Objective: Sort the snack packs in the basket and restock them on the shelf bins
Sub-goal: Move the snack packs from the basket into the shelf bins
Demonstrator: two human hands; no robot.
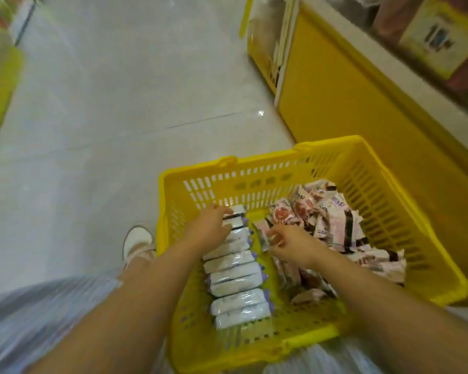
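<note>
On pale floor tiles, in the yellow basket (265,157), the white pack row (235,268) is steadied under flat fingers of the left hand (208,225); a pink pack (262,236) is pinched by the right hand (292,244), likely for sorting.

Basket (227,182) open above — white packs (235,268) lined left, pink packs (335,220) heaped right, narrow gap between.

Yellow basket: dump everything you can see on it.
The basket is yellow plastic, rectangular, with slotted walls, a perforated bottom and what looks like a folded handle on the far rim. It stands upright on the floor beside a yellow shelf base. Inside, a row of white packs lies left, a heap of pink packs right. The left hand rests on the row; the right hand pinches a pink pack. Neither hand visibly touches the basket.
</note>
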